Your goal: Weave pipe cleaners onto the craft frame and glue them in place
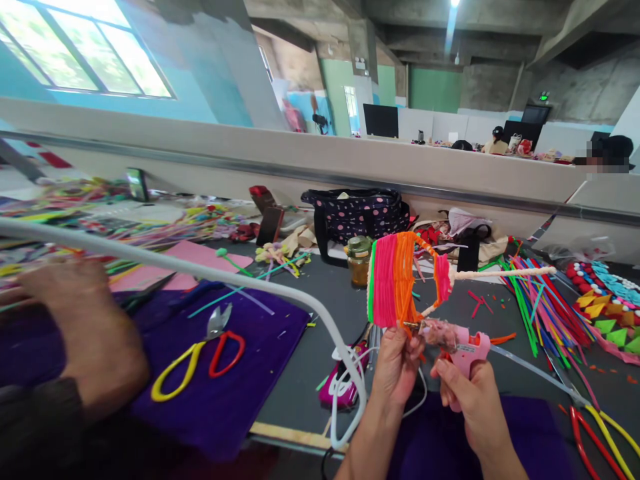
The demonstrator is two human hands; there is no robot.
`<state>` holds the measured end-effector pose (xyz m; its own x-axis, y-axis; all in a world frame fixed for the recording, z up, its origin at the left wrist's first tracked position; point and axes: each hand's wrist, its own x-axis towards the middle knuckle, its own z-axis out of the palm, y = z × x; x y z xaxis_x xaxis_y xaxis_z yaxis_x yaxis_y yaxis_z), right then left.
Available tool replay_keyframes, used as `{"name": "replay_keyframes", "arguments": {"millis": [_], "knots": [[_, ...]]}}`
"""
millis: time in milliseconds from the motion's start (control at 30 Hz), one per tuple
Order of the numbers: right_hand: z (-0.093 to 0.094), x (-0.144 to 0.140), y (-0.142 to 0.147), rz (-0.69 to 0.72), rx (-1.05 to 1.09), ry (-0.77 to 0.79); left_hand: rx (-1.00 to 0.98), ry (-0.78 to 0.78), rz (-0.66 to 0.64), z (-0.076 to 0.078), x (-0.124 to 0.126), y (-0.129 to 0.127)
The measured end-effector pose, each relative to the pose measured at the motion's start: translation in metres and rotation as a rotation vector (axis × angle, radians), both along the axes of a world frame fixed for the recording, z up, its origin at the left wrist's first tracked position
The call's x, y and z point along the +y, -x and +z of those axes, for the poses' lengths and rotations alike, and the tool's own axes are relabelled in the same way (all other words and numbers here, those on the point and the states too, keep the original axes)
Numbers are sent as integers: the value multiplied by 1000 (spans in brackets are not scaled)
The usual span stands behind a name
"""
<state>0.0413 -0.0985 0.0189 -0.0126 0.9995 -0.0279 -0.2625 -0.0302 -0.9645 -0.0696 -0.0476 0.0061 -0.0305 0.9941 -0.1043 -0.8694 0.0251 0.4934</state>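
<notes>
My right hand point(473, 393) is wrapped tight around the pink glue gun point(467, 353), its nozzle turned left toward the fuzzy pinkish tuft point(439, 332) at the foot of the piece. My left hand point(397, 363) pinches the base of the pipe-cleaner craft point(400, 277), fingers shut on its lower stem, holding it upright above the grey table point(310, 373). The craft is a panel wound in pink, orange and green, with a white stem point(505, 272) running out to the right. I'd say I am at the gluing stage, fixing that tuft to the base; what comes next needs a steady nozzle right at the joint and my fingertips kept off hot glue.

Just left of my hands a white cord point(345, 393) loops down past a magenta tool point(343, 390). Further left, yellow-and-red-handled snips point(205, 353) lie on a purple cloth point(240, 400), and another person's hand point(95, 333) rests near it. To my right lies a bundle of coloured pipe cleaners point(540, 303). Beyond the craft stand a small jar point(359, 260) and a dotted dark bag point(357, 213) against the low wall
</notes>
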Motion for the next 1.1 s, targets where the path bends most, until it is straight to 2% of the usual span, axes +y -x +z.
{"name": "replay_keyframes", "arguments": {"millis": [1100], "knots": [[2, -2, 2, 23, -13, 2, -24, 44, -34, 3, -3, 0]]}}
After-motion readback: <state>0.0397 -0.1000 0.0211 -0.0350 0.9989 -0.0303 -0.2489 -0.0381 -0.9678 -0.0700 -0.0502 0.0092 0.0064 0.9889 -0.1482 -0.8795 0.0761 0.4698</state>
